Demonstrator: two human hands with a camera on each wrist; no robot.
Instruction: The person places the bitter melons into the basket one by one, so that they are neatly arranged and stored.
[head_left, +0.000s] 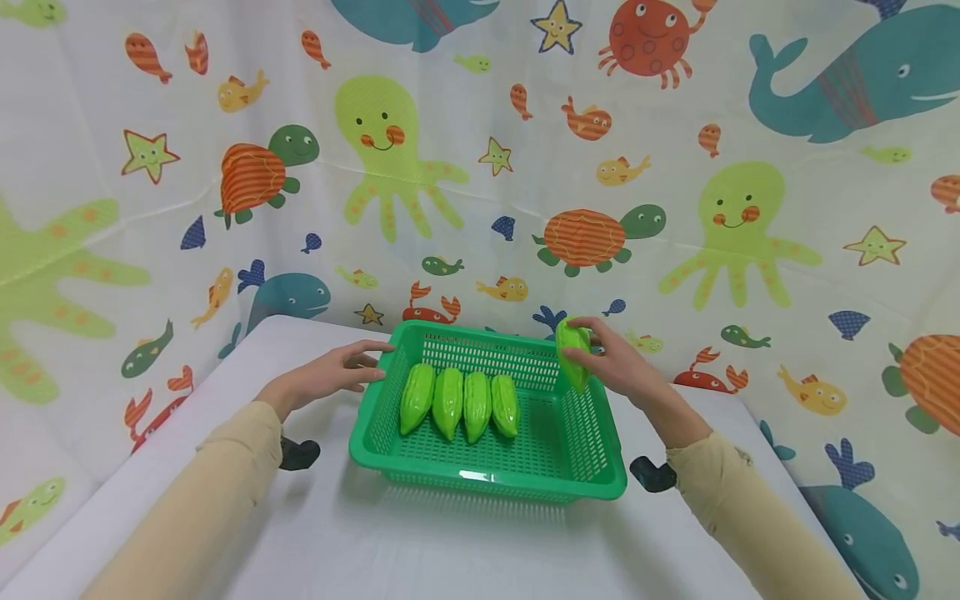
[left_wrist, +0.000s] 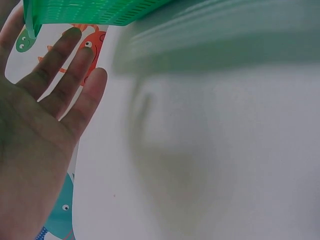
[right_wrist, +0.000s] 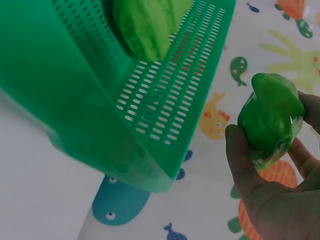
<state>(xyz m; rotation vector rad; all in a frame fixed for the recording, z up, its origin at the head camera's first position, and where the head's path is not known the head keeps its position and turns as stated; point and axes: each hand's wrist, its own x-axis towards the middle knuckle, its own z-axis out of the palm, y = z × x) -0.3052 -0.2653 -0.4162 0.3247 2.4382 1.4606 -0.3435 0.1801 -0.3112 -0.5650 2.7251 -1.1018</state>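
Observation:
A green plastic basket [head_left: 480,477] with slotted walls stands on the table. Four-sided and shallow, it holds several glossy, ridged bitter melons [head_left: 447,402] side by side in its left half. My right hand [head_left: 618,360] pinches another bitter melon [head_left: 573,354] between thumb and fingers, raised over the basket's right rear corner. In the right wrist view this bitter melon [right_wrist: 271,120] appears beside the basket wall. My left hand [head_left: 330,375] is at the basket's left rim, its fingers extended and the palm bare in the left wrist view; whether the fingertips touch the rim I cannot tell.
White cloth covers the table [head_left: 420,550]. Behind and beside it hangs a curtain [head_left: 480,108] printed with sea animals. A dark wrist-worn device [head_left: 300,454] sits below the left wrist, and a similar device [head_left: 652,474] below the right.

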